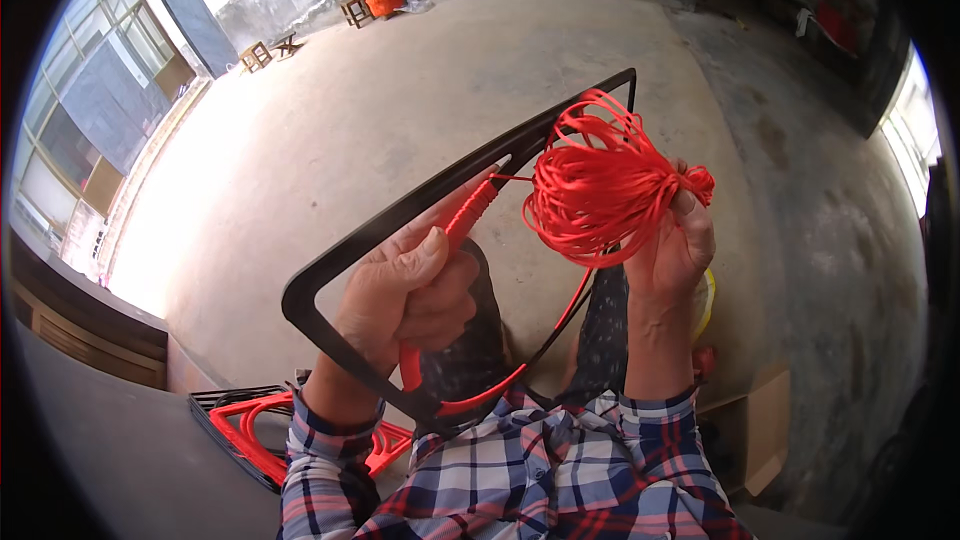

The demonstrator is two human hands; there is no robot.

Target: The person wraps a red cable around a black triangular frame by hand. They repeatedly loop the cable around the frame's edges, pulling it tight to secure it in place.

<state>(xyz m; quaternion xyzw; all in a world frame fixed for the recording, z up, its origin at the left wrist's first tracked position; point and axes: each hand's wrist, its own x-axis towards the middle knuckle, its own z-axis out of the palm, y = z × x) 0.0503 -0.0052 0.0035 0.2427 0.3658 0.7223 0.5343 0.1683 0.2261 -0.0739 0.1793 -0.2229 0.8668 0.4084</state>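
Observation:
My left hand (425, 290) is closed around a bar inside a black frame (400, 210), with the thumb on top. Red cord is wound in tight turns along the upper part of this bar (470, 212). The frame is tilted, and its curved near side is red along much of its length. In my raised right hand (665, 250) is a looped bundle of red cord (600, 180), pinched at its gathered end. One short strand (515, 178) runs from the bundle to the top of the wrapped bar. Some of my right fingers are hidden behind the bundle.
Red and black frames (245, 430) lie stacked at my lower left. A cardboard box (765, 430) stands at the lower right, with something yellow (709, 305) behind my right wrist. Far off on the concrete floor are small wooden stools (255, 57) and an orange object (384, 0).

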